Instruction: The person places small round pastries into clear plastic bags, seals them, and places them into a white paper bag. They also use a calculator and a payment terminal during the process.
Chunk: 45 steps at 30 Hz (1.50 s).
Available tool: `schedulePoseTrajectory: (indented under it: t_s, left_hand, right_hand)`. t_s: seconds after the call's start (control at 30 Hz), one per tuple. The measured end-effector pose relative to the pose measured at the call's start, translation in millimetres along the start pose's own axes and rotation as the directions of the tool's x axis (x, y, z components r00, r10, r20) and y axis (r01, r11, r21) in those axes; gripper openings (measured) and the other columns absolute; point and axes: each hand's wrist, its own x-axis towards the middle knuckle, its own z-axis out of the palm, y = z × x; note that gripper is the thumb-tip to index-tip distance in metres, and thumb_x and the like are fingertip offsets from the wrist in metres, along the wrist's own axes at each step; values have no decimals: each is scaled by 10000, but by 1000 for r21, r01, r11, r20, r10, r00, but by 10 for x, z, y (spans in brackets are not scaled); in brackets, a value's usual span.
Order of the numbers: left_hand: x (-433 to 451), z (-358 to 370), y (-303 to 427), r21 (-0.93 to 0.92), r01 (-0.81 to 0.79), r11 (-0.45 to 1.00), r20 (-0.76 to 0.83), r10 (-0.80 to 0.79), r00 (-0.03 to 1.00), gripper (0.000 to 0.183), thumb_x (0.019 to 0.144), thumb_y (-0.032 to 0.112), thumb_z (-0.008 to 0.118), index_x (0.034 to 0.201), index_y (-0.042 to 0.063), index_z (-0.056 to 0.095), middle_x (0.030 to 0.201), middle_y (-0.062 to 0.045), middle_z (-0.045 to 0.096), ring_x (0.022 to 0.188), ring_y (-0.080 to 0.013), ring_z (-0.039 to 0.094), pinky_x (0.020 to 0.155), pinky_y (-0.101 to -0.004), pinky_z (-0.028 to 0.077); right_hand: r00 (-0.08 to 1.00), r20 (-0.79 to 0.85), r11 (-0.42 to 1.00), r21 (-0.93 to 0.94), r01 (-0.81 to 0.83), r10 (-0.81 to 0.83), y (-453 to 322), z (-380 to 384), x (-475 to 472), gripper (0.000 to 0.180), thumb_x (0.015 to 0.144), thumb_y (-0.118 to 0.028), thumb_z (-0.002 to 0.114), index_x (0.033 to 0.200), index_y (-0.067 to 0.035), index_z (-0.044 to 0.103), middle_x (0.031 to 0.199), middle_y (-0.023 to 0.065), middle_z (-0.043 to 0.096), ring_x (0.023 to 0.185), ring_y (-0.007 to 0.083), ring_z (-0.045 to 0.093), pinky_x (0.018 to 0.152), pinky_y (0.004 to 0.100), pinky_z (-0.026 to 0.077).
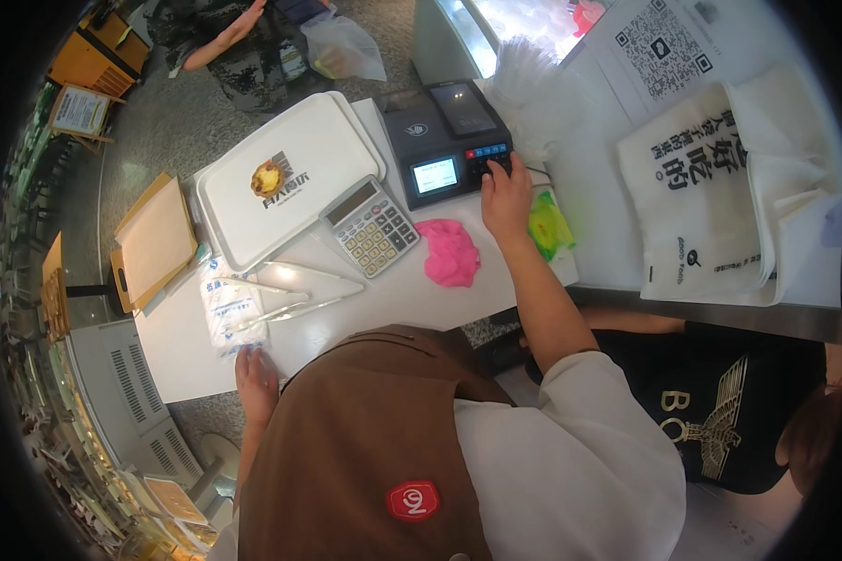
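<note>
My right hand (pixel 507 200) rests on the keypad of a black payment terminal (pixel 456 144) with a lit screen. At the counter's near edge, my left hand (pixel 256 379) lies beside a packet of plastic bags (pixel 235 308), holding nothing that I can see. Clear tongs (pixel 316 303) lie partly over that packet. A calculator (pixel 370 226) leans on the rim of a white tray (pixel 238 238), which bears one egg tart (pixel 267 179). Between calculator and right forearm is a crumpled pink cloth (pixel 450 252); a yellow-green plastic packet (pixel 550 226) lies right of my wrist.
Paper-lined boards (pixel 156 242) lie at the counter's left end. White printed bags (pixel 695 203) and clear plastic bags or sleeves (pixel 526 91) are on the right. Across the counter stands a person (pixel 252 63) with a plastic bag; another person in black (pixel 744 421) is close at my right.
</note>
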Motion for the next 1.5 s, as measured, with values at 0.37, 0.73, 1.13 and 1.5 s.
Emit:
schedulePoseTrajectory:
  t_s: [0.37,0.73,1.13,1.5]
  left_hand:
    - [-30,123,-12,25,11,1000,-33,-10,999,539,889,82,642,1416,13,558,1517,-287,477,1402,-483,450,1178,-528,383]
    - [166,-34,-86,45,26,999,-130,-20,991,255,869,93,704,1118,38,714,1223,-181,682,1173,-405,616,1030,-480,506]
    - [375,-390,-526,-8,-124,992,-180,120,976,303,844,123,762,1135,53,717,1176,-154,694,1152,-367,635,997,-458,522]
    - [740,-558,-1097,-171,-210,963,-65,202,977,87,865,95,740,920,32,766,985,-138,746,959,-357,687,869,-452,553]
  right_hand:
    - [998,21,994,87,-59,57,366,-39,-133,341,971,-158,646,1276,-8,660,1401,271,560,1286,469,522,1090,539,429]
    - [962,257,924,341,-175,88,-194,-352,-397,143,965,-162,710,1024,-32,699,950,129,703,853,285,679,774,403,538]
    - [492,706,688,678,-259,-510,-2719,-101,-1384,251,955,-210,679,1105,-13,724,1036,184,741,987,391,695,851,425,556]
    - [422,646,766,597,239,-636,-4425,312,-1665,297,938,-269,715,1138,-52,681,1003,157,672,919,367,686,778,480,555]
